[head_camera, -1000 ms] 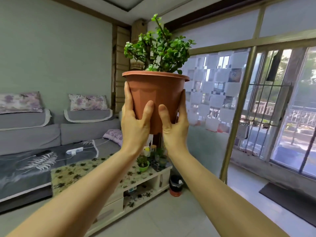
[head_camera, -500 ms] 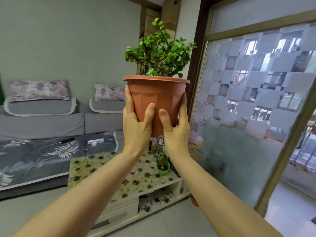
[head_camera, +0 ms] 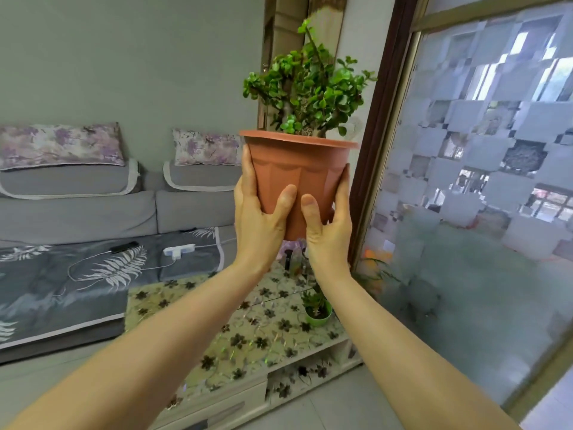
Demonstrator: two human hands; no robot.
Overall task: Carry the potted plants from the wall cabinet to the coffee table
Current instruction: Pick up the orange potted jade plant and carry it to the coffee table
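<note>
I hold a terracotta-coloured plastic pot (head_camera: pixel 297 172) with a bushy green jade plant (head_camera: pixel 307 85) upright at chest height. My left hand (head_camera: pixel 259 218) wraps the pot's left side and my right hand (head_camera: pixel 327 221) its right side, thumbs facing me. Below and beyond the pot lies the coffee table (head_camera: pixel 248 330), covered by a floral cloth. A small plant in a green pot (head_camera: pixel 317 310) stands near the table's far right corner. The wall cabinet is out of view.
A grey sofa (head_camera: pixel 93 212) with floral cushions runs along the left wall, with a white power strip (head_camera: pixel 179 251) on its seat. A frosted glass sliding door (head_camera: pixel 480 197) fills the right. Bottles (head_camera: pixel 293 259) stand at the table's far end.
The view has swung left and closer to the coffee table. The balcony grille has left the frame. The pot stays gripped in both hands, now a little lower in view.
</note>
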